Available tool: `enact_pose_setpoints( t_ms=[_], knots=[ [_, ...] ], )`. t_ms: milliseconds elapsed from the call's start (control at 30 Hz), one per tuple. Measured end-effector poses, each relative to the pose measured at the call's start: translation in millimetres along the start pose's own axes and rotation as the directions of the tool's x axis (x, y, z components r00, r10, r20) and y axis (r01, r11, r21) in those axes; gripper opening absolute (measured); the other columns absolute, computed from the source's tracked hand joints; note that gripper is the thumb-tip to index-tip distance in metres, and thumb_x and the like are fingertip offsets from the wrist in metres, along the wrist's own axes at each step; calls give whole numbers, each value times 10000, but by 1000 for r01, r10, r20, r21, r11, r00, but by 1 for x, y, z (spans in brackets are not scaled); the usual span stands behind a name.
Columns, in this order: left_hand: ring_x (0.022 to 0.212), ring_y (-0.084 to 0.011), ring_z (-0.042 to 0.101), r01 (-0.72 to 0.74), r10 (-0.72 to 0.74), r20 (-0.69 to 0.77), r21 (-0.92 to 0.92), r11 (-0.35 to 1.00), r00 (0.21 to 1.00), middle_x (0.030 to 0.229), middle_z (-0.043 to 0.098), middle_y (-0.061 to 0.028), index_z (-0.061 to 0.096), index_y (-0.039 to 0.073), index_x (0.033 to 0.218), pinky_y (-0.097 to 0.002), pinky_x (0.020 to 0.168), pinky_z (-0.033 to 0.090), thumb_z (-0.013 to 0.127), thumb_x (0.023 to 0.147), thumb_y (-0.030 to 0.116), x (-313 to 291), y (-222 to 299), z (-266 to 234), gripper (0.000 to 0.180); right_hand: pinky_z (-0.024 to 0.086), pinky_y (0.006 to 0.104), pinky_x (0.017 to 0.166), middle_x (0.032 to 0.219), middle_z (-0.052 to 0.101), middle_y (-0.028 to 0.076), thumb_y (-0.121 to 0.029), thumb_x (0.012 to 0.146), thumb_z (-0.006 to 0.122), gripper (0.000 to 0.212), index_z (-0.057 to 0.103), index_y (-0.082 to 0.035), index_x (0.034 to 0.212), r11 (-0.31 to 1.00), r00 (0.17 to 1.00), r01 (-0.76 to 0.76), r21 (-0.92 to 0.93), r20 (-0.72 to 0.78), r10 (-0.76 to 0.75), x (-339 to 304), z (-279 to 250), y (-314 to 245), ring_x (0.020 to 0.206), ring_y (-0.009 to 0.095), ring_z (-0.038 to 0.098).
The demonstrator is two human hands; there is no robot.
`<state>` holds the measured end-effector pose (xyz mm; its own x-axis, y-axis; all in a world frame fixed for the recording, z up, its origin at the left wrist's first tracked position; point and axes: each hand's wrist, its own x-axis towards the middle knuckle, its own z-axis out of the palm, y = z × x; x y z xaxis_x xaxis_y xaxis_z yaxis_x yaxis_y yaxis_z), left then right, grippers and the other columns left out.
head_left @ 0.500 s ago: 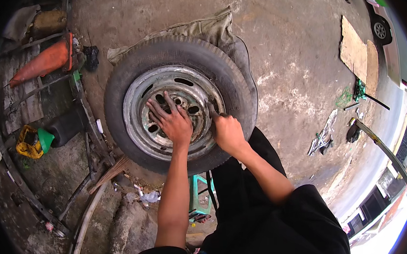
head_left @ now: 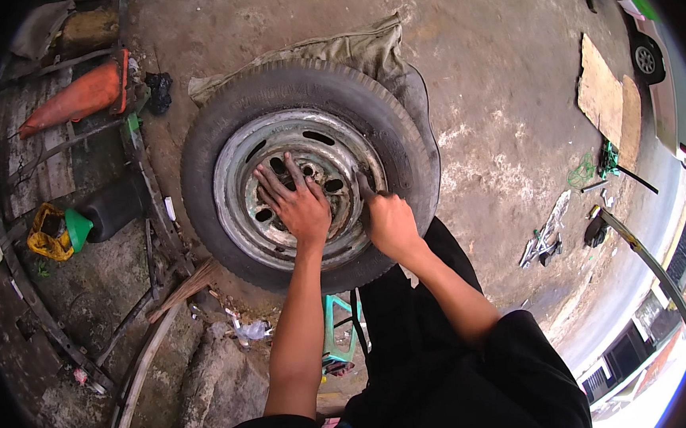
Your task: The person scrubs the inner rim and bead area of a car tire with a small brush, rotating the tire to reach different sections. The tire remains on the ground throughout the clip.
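A black tire on a worn, dirty steel rim lies flat before me, on an olive-grey cloth that sticks out at its far side. My left hand rests on the middle of the rim, fingers spread and pointing away from me, among the slots and holes. At the rim's right inner edge, my right hand is closed in a fist. A short dark piece juts from it against the metal. What it is, I cannot make out, as the fingers hide the rest.
On the left lie an orange traffic cone, a metal frame, a yellow container with a green funnel, and a broom. A green stool stands below the tire. Cardboard and parked cars are at right.
Surroundings and wheel sit slightly farther right in the picture. Both hands keep nearly the same places on the rim, the left flat and the right closed.
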<state>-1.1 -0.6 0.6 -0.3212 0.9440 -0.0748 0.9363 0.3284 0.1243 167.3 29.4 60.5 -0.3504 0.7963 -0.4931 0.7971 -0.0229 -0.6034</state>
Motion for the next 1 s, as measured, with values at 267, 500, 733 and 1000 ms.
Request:
enact_pose_setpoints(
  t_ms=[267,500,733,1000],
  knots=[
    [1517,-549,90,-16,16,-8,-3,1000,1000,1616,103,-383,272,69,1609,-652,1186,149,389,1054,247,1,1,1,595,566,541,807,911,691,313,53,718,648,607,598,5,1320,999,999,-41,13,27,40,0,3,3,891,483,689],
    [1516,-549,97,-3,3,4,-3,1000,1000,1609,120,-387,281,71,1607,-652,1188,148,389,1054,245,1,2,-1,589,574,540,759,811,678,323,54,731,611,489,631,60,1219,999,994,-34,16,100,32,14,5,11,810,482,700],
    [1517,-544,102,-1,1,-9,0,1000,1000,1608,130,-386,271,80,1613,-646,1193,149,400,1049,246,-1,1,-2,602,561,555,765,859,676,322,26,759,631,390,666,7,1147,1000,1000,-7,24,-22,7,15,-10,-3,848,496,676],
    [1517,-543,104,0,0,-1,-12,1000,1000,1612,117,-385,283,79,1608,-648,1190,153,402,1049,243,1,1,-1,594,552,561,800,888,681,311,23,751,630,424,660,8,1174,999,1000,-28,46,7,28,18,-11,-3,876,501,671]
  ],
)
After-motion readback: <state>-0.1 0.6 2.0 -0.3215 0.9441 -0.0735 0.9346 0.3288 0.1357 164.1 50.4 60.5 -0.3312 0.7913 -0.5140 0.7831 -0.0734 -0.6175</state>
